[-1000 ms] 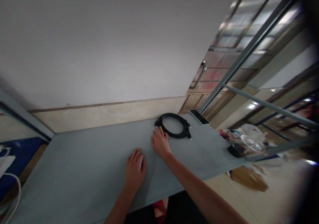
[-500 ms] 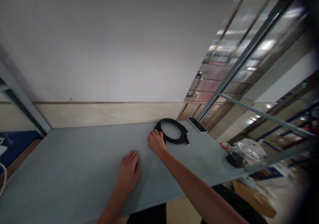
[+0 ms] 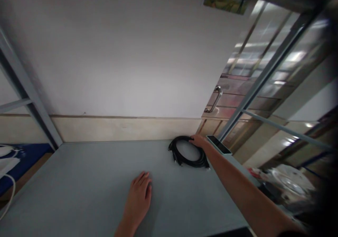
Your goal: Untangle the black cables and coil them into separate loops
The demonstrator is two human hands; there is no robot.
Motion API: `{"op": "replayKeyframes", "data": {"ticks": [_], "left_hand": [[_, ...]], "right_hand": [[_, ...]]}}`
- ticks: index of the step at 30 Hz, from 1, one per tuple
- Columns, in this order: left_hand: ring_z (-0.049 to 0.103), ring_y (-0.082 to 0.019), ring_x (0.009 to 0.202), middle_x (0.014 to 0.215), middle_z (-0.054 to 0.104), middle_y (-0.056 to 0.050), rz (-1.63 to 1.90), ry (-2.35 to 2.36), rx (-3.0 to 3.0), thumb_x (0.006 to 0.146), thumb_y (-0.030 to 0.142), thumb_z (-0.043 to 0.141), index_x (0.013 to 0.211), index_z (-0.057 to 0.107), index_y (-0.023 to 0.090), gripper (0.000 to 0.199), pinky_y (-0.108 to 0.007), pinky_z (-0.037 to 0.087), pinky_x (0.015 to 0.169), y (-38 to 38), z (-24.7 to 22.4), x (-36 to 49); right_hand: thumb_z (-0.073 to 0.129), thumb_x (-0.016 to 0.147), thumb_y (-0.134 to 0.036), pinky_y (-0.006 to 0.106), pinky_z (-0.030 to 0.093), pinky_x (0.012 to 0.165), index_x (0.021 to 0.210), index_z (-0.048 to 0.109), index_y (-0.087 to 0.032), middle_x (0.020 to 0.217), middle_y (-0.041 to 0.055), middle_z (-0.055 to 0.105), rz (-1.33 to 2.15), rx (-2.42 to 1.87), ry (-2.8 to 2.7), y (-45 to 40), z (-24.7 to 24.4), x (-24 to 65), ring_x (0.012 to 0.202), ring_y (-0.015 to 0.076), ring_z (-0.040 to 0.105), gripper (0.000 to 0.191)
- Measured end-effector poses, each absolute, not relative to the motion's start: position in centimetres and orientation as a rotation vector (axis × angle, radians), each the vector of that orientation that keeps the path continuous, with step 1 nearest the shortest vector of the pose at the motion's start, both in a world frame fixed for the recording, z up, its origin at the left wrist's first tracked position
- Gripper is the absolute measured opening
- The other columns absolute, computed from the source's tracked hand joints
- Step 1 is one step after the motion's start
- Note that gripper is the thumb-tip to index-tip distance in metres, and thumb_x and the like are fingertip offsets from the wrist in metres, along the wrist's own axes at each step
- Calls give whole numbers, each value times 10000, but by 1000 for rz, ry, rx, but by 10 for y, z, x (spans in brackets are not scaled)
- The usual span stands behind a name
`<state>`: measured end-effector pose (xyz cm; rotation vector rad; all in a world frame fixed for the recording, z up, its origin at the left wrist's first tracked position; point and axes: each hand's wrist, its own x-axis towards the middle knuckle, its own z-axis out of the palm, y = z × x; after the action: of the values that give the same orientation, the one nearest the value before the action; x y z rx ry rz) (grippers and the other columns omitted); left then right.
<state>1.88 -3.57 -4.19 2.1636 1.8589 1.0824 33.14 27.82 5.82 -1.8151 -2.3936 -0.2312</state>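
Observation:
A coiled black cable lies on the grey tabletop, near its back edge and right of centre. My right hand is at the coil's upper right side, its fingers curled onto the cable. Some fingertips are hidden behind the cable and hand. My left hand rests on the table, left of and nearer than the coil, with its fingers extended and no object in it. Cable ends with small connectors show at the coil's left and lower right.
A dark-screened phone lies beside my right forearm at the back right. Metal frame posts rise at both ends of the table. Behind stands a white wall; at far left, a blue surface holds white items.
My right hand has shifted from the coil's left side to its upper right. The coil is turned, with connectors now at its left too. The camera view has shifted slightly.

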Motion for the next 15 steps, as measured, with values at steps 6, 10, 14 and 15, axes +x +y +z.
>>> {"op": "replayKeyframes", "data": {"ticks": [6, 10, 14, 15], "left_hand": [[551, -246, 1240, 1262, 653, -68, 1119, 1863, 2118, 911, 186, 470, 1075, 657, 228, 253, -488, 486, 1011, -33, -41, 19], [568, -248, 1222, 1255, 657, -68, 1132, 1879, 2119, 911, 195, 479, 1075, 660, 231, 247, -487, 498, 997, -30, -44, 20], [561, -245, 1233, 1272, 649, -65, 1118, 1866, 2144, 911, 198, 484, 1075, 659, 228, 242, -482, 502, 997, -29, -47, 20], [557, -244, 1238, 1275, 647, -63, 1112, 1865, 2143, 911, 196, 482, 1074, 659, 229, 242, -483, 502, 998, -28, -47, 19]], "right_hand": [[599, 823, -155, 229, 439, 751, 851, 758, -126, 852, 102, 741, -10, -1733, -2527, 302, 55, 343, 800, 172, 660, 164], [639, 818, -187, 209, 429, 732, 933, 734, -123, 903, 86, 736, 25, -1696, -2516, 308, 48, 348, 813, 159, 648, 162], [615, 846, -155, 226, 427, 738, 901, 707, -97, 875, 109, 723, -13, -1699, -2458, 306, 39, 337, 811, 174, 643, 121], [599, 861, -150, 232, 429, 750, 923, 697, -94, 884, 116, 720, -30, -1697, -2442, 305, 38, 335, 819, 179, 642, 128]]}}
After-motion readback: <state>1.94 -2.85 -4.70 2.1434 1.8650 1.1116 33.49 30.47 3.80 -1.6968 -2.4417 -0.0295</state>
